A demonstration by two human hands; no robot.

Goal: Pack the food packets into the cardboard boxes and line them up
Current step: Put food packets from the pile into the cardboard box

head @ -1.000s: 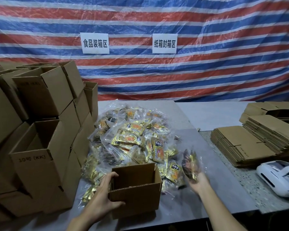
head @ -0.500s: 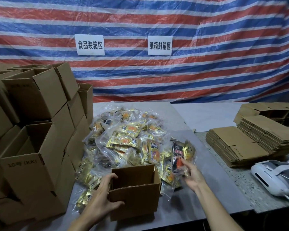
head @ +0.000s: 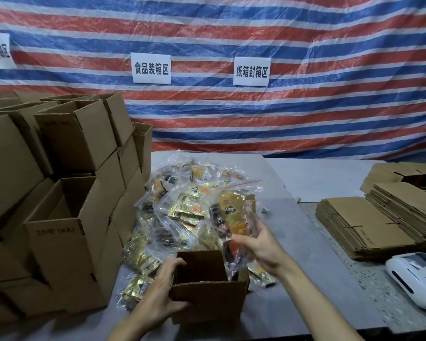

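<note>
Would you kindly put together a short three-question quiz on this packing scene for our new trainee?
1. True or false: the left hand grips the open box nearest the person.
2. What does the right hand hold?
A) a clear bag of food packets
B) a roll of tape
C) a folded carton
3. Fill in the word: the flattened boxes are stacked on the person's ____ side.

Key: 1 true; 2 A; 3 right.
</note>
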